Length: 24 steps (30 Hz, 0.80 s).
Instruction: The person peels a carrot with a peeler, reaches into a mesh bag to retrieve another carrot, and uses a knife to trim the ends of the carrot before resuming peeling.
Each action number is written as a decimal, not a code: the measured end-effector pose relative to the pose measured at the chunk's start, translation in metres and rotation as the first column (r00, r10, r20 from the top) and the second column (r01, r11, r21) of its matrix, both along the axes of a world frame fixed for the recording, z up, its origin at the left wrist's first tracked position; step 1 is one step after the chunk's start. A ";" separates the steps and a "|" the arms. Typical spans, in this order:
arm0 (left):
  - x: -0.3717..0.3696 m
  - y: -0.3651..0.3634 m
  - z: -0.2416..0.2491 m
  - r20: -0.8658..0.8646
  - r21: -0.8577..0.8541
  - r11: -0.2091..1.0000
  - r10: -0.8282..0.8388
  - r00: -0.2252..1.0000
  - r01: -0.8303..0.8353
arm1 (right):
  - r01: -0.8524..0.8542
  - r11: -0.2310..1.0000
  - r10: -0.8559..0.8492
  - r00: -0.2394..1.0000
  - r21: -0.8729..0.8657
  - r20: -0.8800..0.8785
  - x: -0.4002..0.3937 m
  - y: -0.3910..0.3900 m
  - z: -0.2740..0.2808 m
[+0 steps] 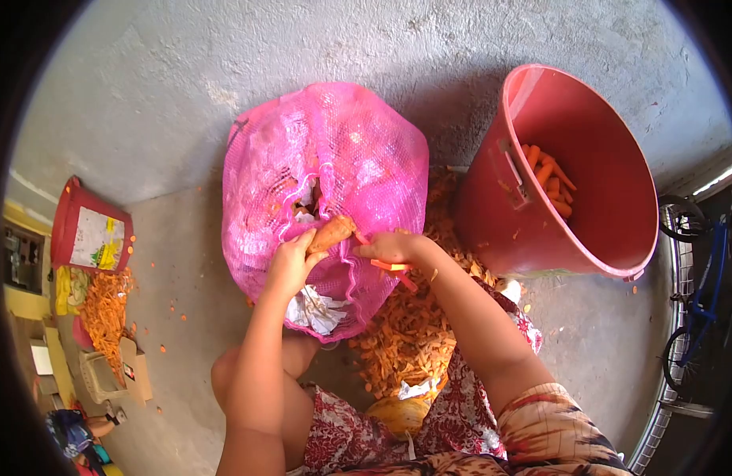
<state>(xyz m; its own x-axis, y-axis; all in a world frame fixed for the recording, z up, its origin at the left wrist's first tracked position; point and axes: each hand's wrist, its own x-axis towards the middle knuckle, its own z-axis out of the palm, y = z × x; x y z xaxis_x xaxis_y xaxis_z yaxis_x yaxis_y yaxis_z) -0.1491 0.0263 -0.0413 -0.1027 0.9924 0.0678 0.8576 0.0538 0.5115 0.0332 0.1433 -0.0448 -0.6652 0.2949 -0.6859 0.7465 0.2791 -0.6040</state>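
My left hand (289,266) is closed around a thick carrot (332,235), which points up and to the right over the pink mesh sack (259,198). Close by on the right, my right hand (391,247) is closed on a red-orange peeler (391,266); its blade is too small to make out. The bulging sack is open down its front, with white paper (314,309) showing near the bottom. Orange peelings (406,333) lie heaped on the floor between my legs and beside the sack.
A large red bucket (481,206) with carrots (548,181) inside stands tilted in view on the right. At the left are a smaller red bucket (61,230), another peelings heap (106,313) and part of a person (76,436). A blue bicycle (705,297) stands far right.
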 end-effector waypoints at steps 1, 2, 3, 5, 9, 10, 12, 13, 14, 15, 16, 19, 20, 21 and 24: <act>-0.006 -0.001 -0.001 0.096 -0.012 1.000 -0.015 0.995 0.016 | -0.038 0.999 0.038 0.999 -0.007 0.005 0.000 -0.001 0.004; -0.013 -0.003 -0.004 0.194 -0.022 0.999 -0.029 0.981 0.034 | -0.075 0.997 0.076 0.997 -0.015 0.011 0.000 -0.003 0.008; -0.017 -0.004 -0.005 0.289 -0.032 0.998 -0.042 0.957 0.053 | -0.113 0.993 0.113 0.993 -0.025 0.016 0.001 -0.007 0.013; -0.017 -0.007 0.002 0.280 -0.119 0.991 -0.022 0.960 0.058 | -0.021 0.979 0.050 0.988 0.201 -0.144 0.006 -0.027 0.020; -0.012 -0.013 -0.003 0.131 -0.081 0.995 -0.044 0.990 0.055 | 0.034 0.934 0.027 0.986 0.355 -0.163 0.006 -0.047 0.027; -0.011 -0.013 -0.004 0.099 -0.069 0.996 -0.043 0.994 0.050 | 0.066 0.935 -0.010 0.987 0.348 -0.159 0.007 -0.050 0.027; -0.010 -0.013 -0.005 0.083 -0.046 0.996 -0.066 0.994 0.070 | 0.083 0.922 -0.026 0.988 0.378 -0.152 0.007 -0.054 0.021; -0.010 -0.012 -0.005 0.076 -0.035 0.996 -0.077 0.994 0.080 | 0.068 0.907 -0.006 0.989 0.415 -0.149 0.006 -0.055 0.012; -0.011 -0.011 -0.006 0.096 -0.044 0.996 -0.077 0.992 0.081 | 0.055 0.891 0.013 0.989 0.451 -0.146 0.006 -0.055 0.006; -0.012 -0.011 -0.007 0.115 -0.054 0.995 -0.077 0.990 0.084 | 0.014 0.917 0.040 0.991 0.399 -0.128 0.006 -0.053 0.009; -0.013 -0.010 -0.007 0.133 -0.064 0.994 -0.077 0.988 0.086 | -0.026 0.938 0.069 0.991 0.347 -0.113 0.005 -0.047 0.014; -0.013 -0.011 -0.006 0.134 -0.056 0.995 -0.075 0.988 0.083 | -0.073 0.972 0.108 0.983 0.224 -0.147 0.006 -0.031 0.005; -0.014 -0.010 -0.005 0.143 -0.065 0.995 -0.067 0.987 0.077 | -0.077 0.979 0.111 0.979 0.190 -0.173 0.006 -0.027 -0.004; -0.014 -0.010 -0.004 0.155 -0.073 0.995 -0.059 0.986 0.071 | -0.054 0.980 0.093 0.975 0.191 -0.203 0.004 -0.024 -0.010; -0.016 -0.009 -0.010 0.170 -0.060 0.997 -0.046 0.984 0.057 | -0.001 0.985 0.047 0.965 0.175 -0.257 0.005 -0.020 -0.022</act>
<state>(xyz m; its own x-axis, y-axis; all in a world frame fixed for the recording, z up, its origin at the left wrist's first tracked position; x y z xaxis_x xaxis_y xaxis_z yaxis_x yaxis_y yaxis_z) -0.1646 0.0171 -0.0513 -0.0558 0.9984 -0.0105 0.7621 0.0493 0.6456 0.0379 0.1235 -0.0664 -0.8216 0.3752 -0.4292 0.5625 0.4117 -0.7170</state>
